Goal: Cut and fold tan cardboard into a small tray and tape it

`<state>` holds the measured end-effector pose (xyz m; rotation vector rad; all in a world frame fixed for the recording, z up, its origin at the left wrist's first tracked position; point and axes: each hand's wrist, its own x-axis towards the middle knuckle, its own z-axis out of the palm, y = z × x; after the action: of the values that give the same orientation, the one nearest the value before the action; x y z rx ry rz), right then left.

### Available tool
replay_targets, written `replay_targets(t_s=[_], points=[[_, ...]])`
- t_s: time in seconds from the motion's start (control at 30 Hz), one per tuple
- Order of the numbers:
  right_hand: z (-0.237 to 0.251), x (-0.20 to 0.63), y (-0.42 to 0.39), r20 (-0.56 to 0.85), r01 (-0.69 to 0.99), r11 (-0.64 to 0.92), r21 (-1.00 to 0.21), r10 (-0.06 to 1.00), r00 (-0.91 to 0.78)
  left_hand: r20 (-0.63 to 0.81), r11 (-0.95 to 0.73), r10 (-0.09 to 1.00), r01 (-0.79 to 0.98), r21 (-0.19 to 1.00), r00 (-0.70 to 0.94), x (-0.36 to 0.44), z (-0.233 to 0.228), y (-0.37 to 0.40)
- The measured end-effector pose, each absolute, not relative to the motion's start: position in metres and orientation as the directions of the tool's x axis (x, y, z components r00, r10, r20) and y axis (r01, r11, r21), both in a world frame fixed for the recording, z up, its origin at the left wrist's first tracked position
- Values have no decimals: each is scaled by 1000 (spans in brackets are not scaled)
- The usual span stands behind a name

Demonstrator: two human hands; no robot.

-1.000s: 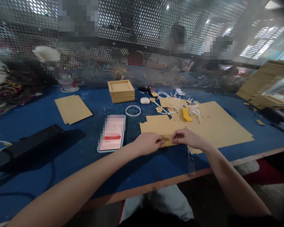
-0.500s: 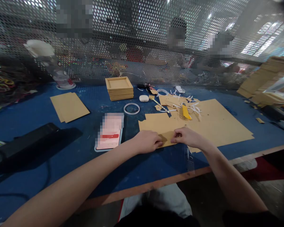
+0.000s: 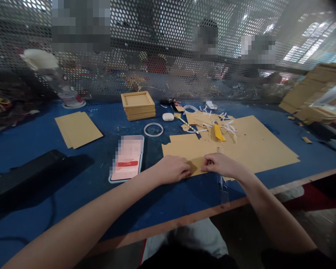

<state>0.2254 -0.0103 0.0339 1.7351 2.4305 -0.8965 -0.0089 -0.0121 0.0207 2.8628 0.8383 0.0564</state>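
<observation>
Our left hand (image 3: 172,169) and right hand (image 3: 221,164), both curled, pinch near edge of cardboard sheet (image 3: 240,144) lying between them on tabletop (image 3: 72,175).

A phone (image 3: 126,158) lies just left of the fingers on the blue table (image 3: 72,175). Beyond them sit a white tape ring (image 3: 153,129), a stack of wooden trays (image 3: 138,105) and a yellow knife (image 3: 218,132) among paper scraps (image 3: 226,125). Far left rests a cardboard sheet (image 3: 77,129).
</observation>
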Motion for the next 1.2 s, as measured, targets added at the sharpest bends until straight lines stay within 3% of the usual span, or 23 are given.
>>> replay_targets(t_s=[0.2, 0.43, 0.57, 1.2], points=[[34, 225, -9, -340, 870, 231, -436, 852, -397, 45, -849, 519, 509, 141, 853, -11, 17, -13], [42, 239, -4, -348, 791, 254, -557, 793, -500, 101, -862, 500, 483, 155, 860, -12, 12, -12], [43, 247, -3, -325, 782, 238, -576, 811, -486, 79, -862, 497, 482, 156, 864, -11, 13, -11], [31, 249, -18, -257, 820, 291, -494, 852, -457, 75, -865, 490, 473, 169, 868, -10, 15, -12]])
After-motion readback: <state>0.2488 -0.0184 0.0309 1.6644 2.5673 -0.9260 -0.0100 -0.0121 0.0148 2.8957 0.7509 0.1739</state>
